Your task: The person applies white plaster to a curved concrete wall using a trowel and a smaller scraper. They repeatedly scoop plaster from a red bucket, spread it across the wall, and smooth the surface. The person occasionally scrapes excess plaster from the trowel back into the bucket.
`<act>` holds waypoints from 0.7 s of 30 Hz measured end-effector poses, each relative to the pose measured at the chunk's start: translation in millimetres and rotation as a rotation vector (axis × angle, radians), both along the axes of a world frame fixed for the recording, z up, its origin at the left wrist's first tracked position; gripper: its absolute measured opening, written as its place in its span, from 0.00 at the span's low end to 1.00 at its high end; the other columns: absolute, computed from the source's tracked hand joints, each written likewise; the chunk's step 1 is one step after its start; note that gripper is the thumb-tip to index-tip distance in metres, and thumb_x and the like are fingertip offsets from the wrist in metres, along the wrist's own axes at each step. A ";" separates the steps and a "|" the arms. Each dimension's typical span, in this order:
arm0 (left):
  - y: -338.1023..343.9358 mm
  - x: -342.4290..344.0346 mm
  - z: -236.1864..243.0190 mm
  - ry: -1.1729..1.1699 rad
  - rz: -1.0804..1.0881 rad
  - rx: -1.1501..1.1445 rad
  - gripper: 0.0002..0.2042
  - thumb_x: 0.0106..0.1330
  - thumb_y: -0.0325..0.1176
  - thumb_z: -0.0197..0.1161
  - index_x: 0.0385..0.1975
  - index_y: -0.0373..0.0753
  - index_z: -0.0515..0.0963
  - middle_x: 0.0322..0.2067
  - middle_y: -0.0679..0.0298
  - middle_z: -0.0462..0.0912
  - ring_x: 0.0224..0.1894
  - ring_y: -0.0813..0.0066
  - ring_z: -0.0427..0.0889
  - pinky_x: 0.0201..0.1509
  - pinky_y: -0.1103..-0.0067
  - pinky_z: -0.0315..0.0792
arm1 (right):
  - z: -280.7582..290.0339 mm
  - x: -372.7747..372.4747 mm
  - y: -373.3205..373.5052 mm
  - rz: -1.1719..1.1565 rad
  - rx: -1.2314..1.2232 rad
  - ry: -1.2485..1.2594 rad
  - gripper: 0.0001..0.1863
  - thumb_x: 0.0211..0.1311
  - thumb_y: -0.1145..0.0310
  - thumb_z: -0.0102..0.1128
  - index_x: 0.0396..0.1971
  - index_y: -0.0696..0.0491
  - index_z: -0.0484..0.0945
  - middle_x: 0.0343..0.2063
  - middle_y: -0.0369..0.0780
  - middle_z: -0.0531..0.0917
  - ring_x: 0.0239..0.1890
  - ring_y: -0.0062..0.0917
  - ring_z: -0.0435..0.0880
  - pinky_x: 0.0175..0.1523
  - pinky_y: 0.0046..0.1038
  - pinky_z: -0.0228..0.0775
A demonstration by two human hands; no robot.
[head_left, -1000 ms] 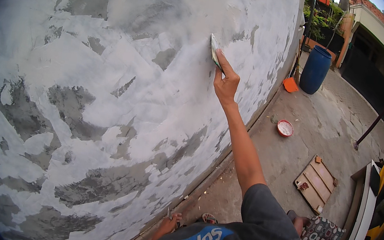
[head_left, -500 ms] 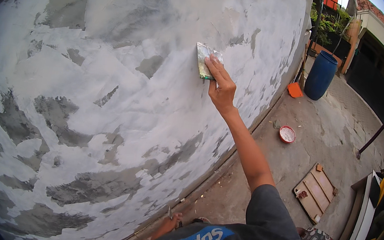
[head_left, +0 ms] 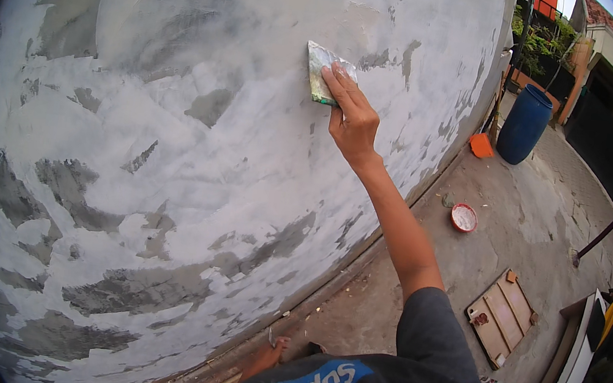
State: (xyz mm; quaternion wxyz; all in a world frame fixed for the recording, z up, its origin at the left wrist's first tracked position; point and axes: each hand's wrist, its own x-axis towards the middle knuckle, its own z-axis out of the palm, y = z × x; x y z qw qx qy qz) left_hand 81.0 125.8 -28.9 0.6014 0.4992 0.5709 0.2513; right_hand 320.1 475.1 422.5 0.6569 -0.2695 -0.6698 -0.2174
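My right hand is raised to the wall with a flat, four-sided putty scraper in its grip. Fingers lie along the smeared face of the scraper, and a bit of green shows on its lower edge. The blade rests against the grey wall, which is patchily coated with white filler. Low down, close to the foot of the wall, is my left hand. Its fingers look closed, and a thin pale edge sticks up beside them, too small to name.
On the concrete ground at right stand a red bowl of white paste and a wooden panel with battens. Farther off are an orange dustpan and a blue barrel. White-edged furniture stands at lower right.
The view has shifted slightly, so wall and ground things sit differently in it. My right hand with the putty scraper is still at the wall, a little higher in view.
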 end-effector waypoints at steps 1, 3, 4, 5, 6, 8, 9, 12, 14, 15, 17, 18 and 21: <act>-0.1 2.9 -11.0 0.007 0.005 -0.013 0.22 0.77 0.46 0.39 0.55 0.36 0.72 0.43 0.59 0.82 0.44 0.71 0.81 0.49 0.76 0.73 | -15.5 -1.3 -8.7 -0.029 0.001 -0.054 0.31 0.48 0.89 0.53 0.53 0.48 0.79 0.51 0.41 0.81 0.55 0.33 0.79 0.59 0.31 0.74; 0.1 8.2 -30.3 0.023 0.013 -0.039 0.22 0.77 0.46 0.38 0.54 0.37 0.72 0.42 0.59 0.82 0.44 0.70 0.81 0.48 0.75 0.73 | -48.2 2.0 -21.6 0.015 -0.017 -0.200 0.30 0.49 0.88 0.54 0.54 0.46 0.78 0.51 0.40 0.81 0.55 0.33 0.79 0.59 0.33 0.74; -1.6 10.1 -38.3 0.032 0.016 -0.053 0.22 0.77 0.47 0.38 0.54 0.38 0.72 0.42 0.59 0.82 0.43 0.70 0.81 0.48 0.75 0.73 | -58.0 6.4 -25.0 0.037 -0.026 -0.272 0.30 0.50 0.87 0.55 0.54 0.45 0.78 0.50 0.40 0.81 0.55 0.33 0.79 0.59 0.34 0.74; -5.6 11.2 -45.6 0.040 0.018 -0.066 0.22 0.77 0.47 0.38 0.54 0.38 0.73 0.42 0.59 0.82 0.43 0.70 0.82 0.47 0.75 0.73 | -62.4 14.2 -26.3 0.045 -0.033 -0.311 0.29 0.50 0.87 0.55 0.53 0.46 0.79 0.50 0.40 0.82 0.55 0.33 0.79 0.59 0.34 0.74; -4.3 15.1 -33.1 0.053 -0.013 -0.038 0.22 0.77 0.47 0.38 0.54 0.38 0.73 0.42 0.58 0.82 0.43 0.69 0.82 0.48 0.75 0.73 | -63.8 22.5 -27.3 0.055 -0.035 -0.353 0.28 0.50 0.86 0.55 0.52 0.46 0.79 0.49 0.40 0.82 0.54 0.33 0.79 0.59 0.34 0.74; 2.6 21.0 20.1 0.085 -0.067 0.025 0.22 0.77 0.46 0.38 0.53 0.37 0.73 0.41 0.57 0.82 0.44 0.69 0.82 0.49 0.75 0.73 | -48.2 26.4 -24.8 0.062 0.032 -0.272 0.26 0.49 0.86 0.55 0.49 0.47 0.82 0.49 0.40 0.82 0.53 0.33 0.81 0.59 0.34 0.74; -0.9 19.3 6.5 0.056 -0.030 0.035 0.22 0.76 0.46 0.38 0.53 0.37 0.73 0.41 0.57 0.82 0.44 0.68 0.83 0.50 0.74 0.73 | -32.2 24.8 -22.0 0.058 0.053 -0.180 0.27 0.49 0.87 0.54 0.49 0.46 0.82 0.49 0.40 0.82 0.53 0.34 0.80 0.59 0.35 0.74; 3.0 22.0 -19.2 0.026 0.000 0.020 0.21 0.76 0.44 0.39 0.53 0.36 0.73 0.42 0.55 0.83 0.45 0.66 0.83 0.51 0.74 0.73 | -5.5 35.4 3.2 -0.065 0.148 -0.189 0.28 0.49 0.88 0.53 0.50 0.46 0.81 0.52 0.39 0.81 0.56 0.35 0.78 0.60 0.36 0.73; 8.8 35.6 31.7 0.084 0.030 -0.042 0.21 0.76 0.44 0.40 0.53 0.35 0.73 0.41 0.55 0.83 0.45 0.65 0.83 0.52 0.73 0.73 | -4.6 30.4 23.1 -0.088 0.206 -0.293 0.29 0.48 0.88 0.53 0.50 0.46 0.81 0.53 0.38 0.80 0.58 0.35 0.76 0.60 0.37 0.73; 9.2 37.0 26.1 0.075 0.036 -0.008 0.21 0.76 0.43 0.40 0.53 0.35 0.73 0.41 0.55 0.83 0.45 0.65 0.83 0.52 0.73 0.73 | -11.1 31.1 30.4 -0.099 0.195 -0.289 0.29 0.49 0.88 0.53 0.50 0.46 0.81 0.54 0.38 0.79 0.59 0.35 0.76 0.61 0.37 0.72; 6.9 36.8 8.7 0.061 0.046 0.054 0.20 0.76 0.43 0.40 0.52 0.34 0.74 0.41 0.55 0.83 0.44 0.65 0.83 0.51 0.73 0.73 | -33.7 40.6 48.0 -0.122 0.165 -0.280 0.29 0.49 0.88 0.52 0.50 0.46 0.81 0.56 0.38 0.78 0.60 0.35 0.74 0.61 0.38 0.72; 7.9 39.9 18.8 0.070 0.054 0.004 0.21 0.76 0.43 0.40 0.52 0.34 0.74 0.41 0.55 0.83 0.44 0.66 0.83 0.51 0.73 0.73 | -45.1 44.5 51.7 -0.108 0.142 -0.272 0.28 0.50 0.87 0.52 0.50 0.46 0.81 0.56 0.38 0.78 0.60 0.35 0.74 0.62 0.38 0.71; -6.6 44.6 44.9 0.047 0.107 -0.083 0.21 0.76 0.43 0.40 0.51 0.34 0.74 0.41 0.56 0.83 0.43 0.67 0.83 0.50 0.74 0.73 | -74.6 49.6 38.2 -0.059 0.067 -0.252 0.28 0.51 0.87 0.53 0.51 0.46 0.81 0.55 0.39 0.78 0.60 0.36 0.74 0.62 0.39 0.70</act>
